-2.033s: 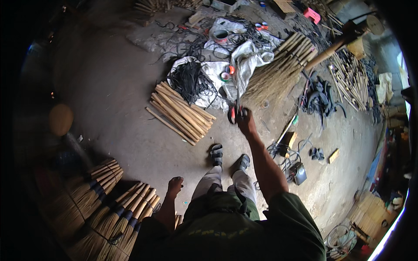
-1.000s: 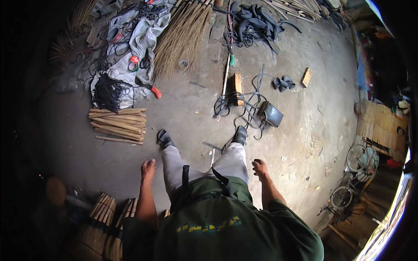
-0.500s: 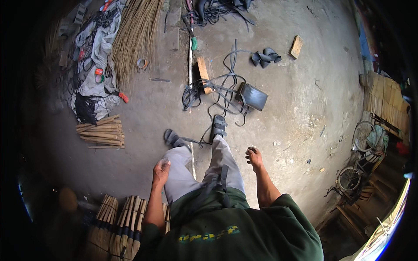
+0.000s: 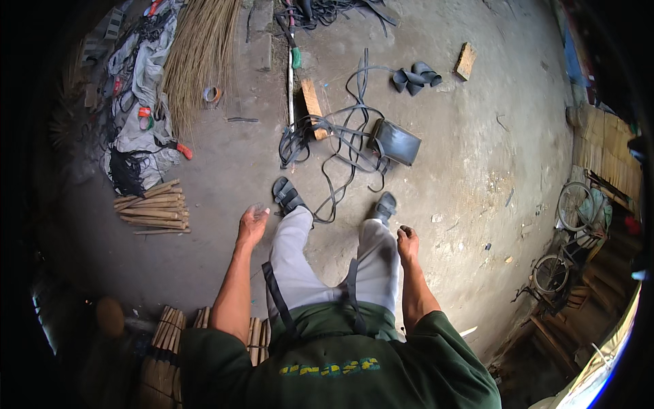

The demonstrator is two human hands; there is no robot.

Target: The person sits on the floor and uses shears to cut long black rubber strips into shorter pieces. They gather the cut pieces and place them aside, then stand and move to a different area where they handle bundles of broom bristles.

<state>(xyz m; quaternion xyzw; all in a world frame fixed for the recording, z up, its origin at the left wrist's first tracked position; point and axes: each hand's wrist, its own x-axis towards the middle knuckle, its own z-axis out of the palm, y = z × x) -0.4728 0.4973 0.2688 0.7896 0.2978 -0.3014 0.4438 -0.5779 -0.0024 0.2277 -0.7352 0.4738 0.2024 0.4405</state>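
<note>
Standing on a bare concrete floor [image 4: 477, 177], seen from the head view: a person in a green shirt and pale trousers, both arms hanging beside the legs.

Left hand [image 4: 252, 225]: grip open, fingers loosely spread, palm partly turned up, holding nothing. It hangs just beside the left knee, above the floor, near the left sandal [image 4: 287, 195].

Right hand [image 4: 407, 243]: fingers curled loosely inward, nothing visible in the grip. It hangs just beside the right thigh, near the right sandal [image 4: 385, 204].

Nearest things: a tangle of black rubber strips [image 4: 327, 146] lies on the floor just ahead of both feet, one loop running down between the sandals. A dark folded rubber piece [image 4: 396, 143] sits at the right end of the tangle. A short wooden block [image 4: 312, 99] lies touching the strips on the far side.

Further out: a stack of cut bamboo sticks [image 4: 153, 208] lies to the left, well apart from the left hand. A long bundle of thin straw-coloured stalks [image 4: 201, 54] lies at upper left, beside a heap of grey cloth [image 4: 136, 88]. Bundled sticks [image 4: 167, 334] stand behind the person at lower left. Bicycles [image 4: 565, 238] lean at the right edge.
</note>
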